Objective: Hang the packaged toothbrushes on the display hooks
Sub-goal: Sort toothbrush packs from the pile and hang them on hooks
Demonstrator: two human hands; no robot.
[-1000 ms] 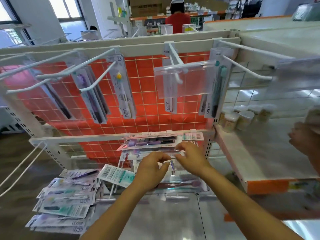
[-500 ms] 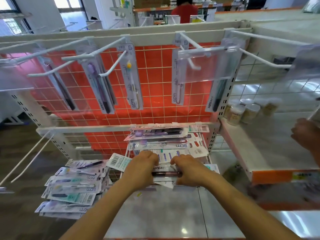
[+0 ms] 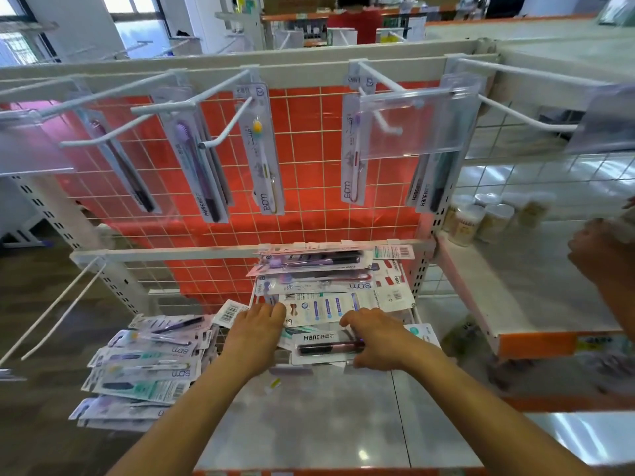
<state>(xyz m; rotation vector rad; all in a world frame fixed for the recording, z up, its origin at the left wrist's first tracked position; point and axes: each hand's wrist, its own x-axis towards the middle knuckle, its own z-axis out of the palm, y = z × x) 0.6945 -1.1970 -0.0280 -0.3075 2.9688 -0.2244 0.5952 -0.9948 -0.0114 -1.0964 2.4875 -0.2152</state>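
**Right hand** [image 3: 378, 341]: grasping. My fingers lie over the right end of a packaged toothbrush [image 3: 326, 348], with the thumb at its near edge. The palm faces down and the forearm is extended. The pack lies crosswise on top of the pile [image 3: 330, 304], between my two hands. Its card reads "Hane", followed by Chinese characters (too small to read).

**Left hand** [image 3: 256, 333]: released. The palm faces down and the fingers are extended, resting on the pile just left of the held pack. I cannot tell whether it touches that pack.

**Beyond my fingertips:** the next pack shows a barcode and a row of blue panels. The pack past it reads "BDM" (upside down from here). A barcoded card [image 3: 230, 312] lies just left of my left fingertips. Well left of my left forearm, a second heap [image 3: 144, 369] also shows "BDM".

**Above both hands:** display hooks [image 3: 220, 132] project toward me. The hanging packs read "Hane" [image 3: 202, 187] and "BDM" [image 3: 266, 173]. A clear label holder [image 3: 412, 127] hangs on the hook above my right hand.
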